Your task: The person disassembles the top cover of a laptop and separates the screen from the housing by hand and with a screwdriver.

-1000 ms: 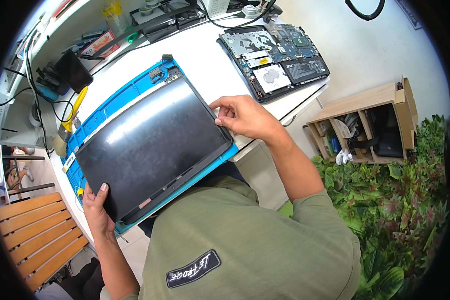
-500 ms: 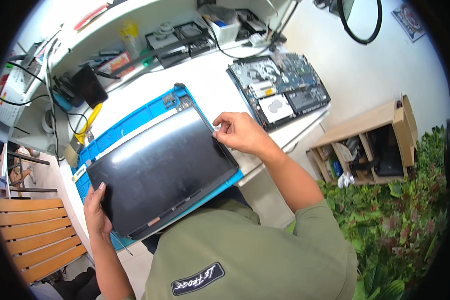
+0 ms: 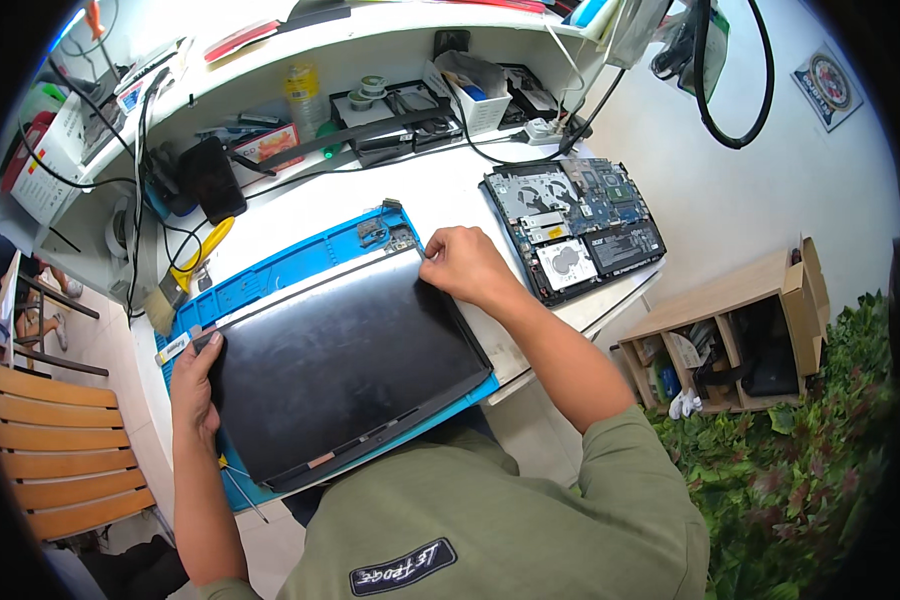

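A black laptop screen [image 3: 350,360] lies tilted across a blue work mat [image 3: 300,252] at the near edge of the bench. My left hand [image 3: 196,388] grips its left edge, thumb on the front face and fingers mostly hidden beneath. At the upper right corner, my right hand [image 3: 462,265] is closed, thumb and forefinger pinching the edge. Small dark parts [image 3: 375,235] sit in the mat's far corner. Beyond my right hand rests an opened laptop base [image 3: 570,225], its boards and battery exposed.
A yellow-handled brush [image 3: 202,255] and a dark phone [image 3: 210,178] lie at the left. Cables, a bottle [image 3: 302,95] and a white bin [image 3: 478,105] line the back shelf. Right of the bench stand a wooden cabinet [image 3: 710,310] and green plants; a slatted chair [image 3: 60,445] is at left.
My right hand has moved to the screen's upper right corner and now pinches it. My left hand has slid up the left edge. The whole view has shifted slightly.
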The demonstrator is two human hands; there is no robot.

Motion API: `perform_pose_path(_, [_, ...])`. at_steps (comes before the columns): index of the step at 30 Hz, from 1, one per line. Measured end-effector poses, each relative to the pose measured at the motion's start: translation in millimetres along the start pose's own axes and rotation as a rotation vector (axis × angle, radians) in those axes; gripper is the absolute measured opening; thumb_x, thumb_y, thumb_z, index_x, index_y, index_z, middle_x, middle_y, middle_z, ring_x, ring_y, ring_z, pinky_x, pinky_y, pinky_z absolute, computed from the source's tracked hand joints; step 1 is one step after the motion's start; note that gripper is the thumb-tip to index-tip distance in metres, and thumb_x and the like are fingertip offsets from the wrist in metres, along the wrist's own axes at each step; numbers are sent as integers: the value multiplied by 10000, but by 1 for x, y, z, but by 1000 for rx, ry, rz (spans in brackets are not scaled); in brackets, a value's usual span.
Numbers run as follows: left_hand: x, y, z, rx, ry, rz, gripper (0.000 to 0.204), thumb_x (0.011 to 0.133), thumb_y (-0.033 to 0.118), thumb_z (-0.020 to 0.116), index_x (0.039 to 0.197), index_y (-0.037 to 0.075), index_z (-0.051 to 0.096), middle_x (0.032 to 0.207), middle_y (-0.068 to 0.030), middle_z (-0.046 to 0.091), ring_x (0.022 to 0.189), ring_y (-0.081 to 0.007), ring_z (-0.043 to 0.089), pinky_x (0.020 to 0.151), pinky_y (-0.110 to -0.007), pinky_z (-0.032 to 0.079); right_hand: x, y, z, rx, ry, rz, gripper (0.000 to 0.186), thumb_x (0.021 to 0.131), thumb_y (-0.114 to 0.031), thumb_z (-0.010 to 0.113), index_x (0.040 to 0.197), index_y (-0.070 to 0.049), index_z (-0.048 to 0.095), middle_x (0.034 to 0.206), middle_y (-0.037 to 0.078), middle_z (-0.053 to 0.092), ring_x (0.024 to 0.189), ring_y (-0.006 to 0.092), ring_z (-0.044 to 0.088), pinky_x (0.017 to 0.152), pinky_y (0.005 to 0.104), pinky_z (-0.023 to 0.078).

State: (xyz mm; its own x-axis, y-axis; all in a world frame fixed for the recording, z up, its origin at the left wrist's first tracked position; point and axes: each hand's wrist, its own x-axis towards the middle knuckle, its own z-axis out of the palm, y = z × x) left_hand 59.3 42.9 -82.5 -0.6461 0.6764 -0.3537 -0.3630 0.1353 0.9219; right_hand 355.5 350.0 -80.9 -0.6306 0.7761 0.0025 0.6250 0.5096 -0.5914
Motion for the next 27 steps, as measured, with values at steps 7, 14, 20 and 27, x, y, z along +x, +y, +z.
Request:
perform_pose_path(7, [7, -8, -10, 14, -29, 32, 273, 1031, 206, 725, 1256, 52, 710, 1150, -77, 768, 1018, -171, 725, 913, -321, 569, 29, -23, -2, -137, -46, 9, 286, 761, -170, 758, 884, 87, 781, 904, 318, 757, 930, 462, 761, 899, 470, 603])
perform_pose_path(14, [7, -8, -10, 3, -60, 26, 302, 1024, 215, 737, 1263, 33, 706, 1147, -96, 768, 1008, -180, 726, 915, -325, 568, 45, -38, -12, -157, -200, 173, 272, 750, -185, 773, 760, 85, 743, 738, 249, 745, 736, 380, 775, 775, 417, 637])
perform_pose_path(20, [8, -16, -12, -29, -42, 72, 269, 1013, 190, 749, 1228, 32, 724, 1101, -87, 777, 965, -169, 724, 887, -315, 564, 50, -54, -17, -196, -296, 257, 218, 780, -170, 733, 720, 38, 747, 650, 163, 729, 567, 258, 741, 631, 355, 634])
perform_pose_path(27, [4, -15, -9, -40, -18, 81, 239, 1009, 186, 753, 1187, 26, 742, 1056, -78, 781, 918, -157, 723, 852, -296, 561, 48, -69, -13, -343, -267, 239, 252, 780, -164, 712, 895, 46, 791, 878, 227, 785, 855, 345, 791, 835, 396, 637])
